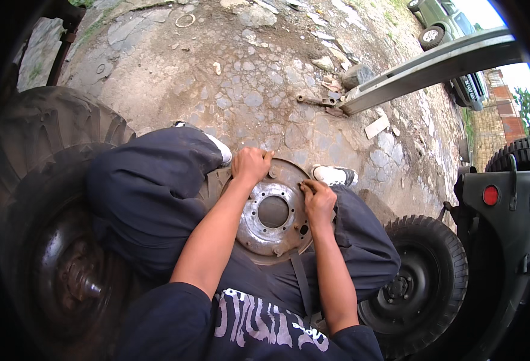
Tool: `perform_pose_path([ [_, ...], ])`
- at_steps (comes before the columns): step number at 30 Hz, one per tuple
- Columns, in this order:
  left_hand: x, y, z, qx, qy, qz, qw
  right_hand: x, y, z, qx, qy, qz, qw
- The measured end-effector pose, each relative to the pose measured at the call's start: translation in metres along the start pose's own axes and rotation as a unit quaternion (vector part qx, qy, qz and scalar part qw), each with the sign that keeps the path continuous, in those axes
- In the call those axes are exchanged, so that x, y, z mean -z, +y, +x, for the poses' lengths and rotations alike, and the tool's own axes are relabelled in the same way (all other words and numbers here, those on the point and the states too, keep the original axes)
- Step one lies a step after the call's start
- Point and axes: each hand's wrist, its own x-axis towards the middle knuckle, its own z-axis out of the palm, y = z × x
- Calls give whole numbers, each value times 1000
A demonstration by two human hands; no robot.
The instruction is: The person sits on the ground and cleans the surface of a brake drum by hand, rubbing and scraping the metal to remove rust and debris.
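A round metal brake backing plate (265,243), rusty with a bare shiny ring around its centre hole, lies across my lap between my knees. My left hand (250,166) grips the plate's upper left rim, fingers closed over the edge. At the plate's right side is my right hand (320,201), its thumb and forefinger pinched near a small hole; whether they hold a small part cannot be told. Several bolts or studs stand out of the plate's face. A dark strap (301,282) hangs below the plate's lower edge.
Large treaded tyres stand at my left (57,122) and right (445,252). A metal beam (432,67) slants across the upper right, with a rusty metal link (314,100) by its end. Stones (357,76) litter the broken paving. A dark green vehicle body (513,216) is at right; vehicles stand behind.
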Motion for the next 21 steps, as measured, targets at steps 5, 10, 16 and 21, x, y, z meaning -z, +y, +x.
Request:
perform_pose_path([
  [5,2,5,-2,2,-3,-9,1000,5,4,-9,-86,-34,34,995],
  [10,4,9,2,-7,21,-2,1000,2,9,30,-176,-135,28,975],
  [16,-3,7,-2,-33,51,2,998,6,23,37,-158,-228,54,959],
  [21,-7,7,0,-10,33,-9,999,4,19,41,-117,-235,79,962],
])
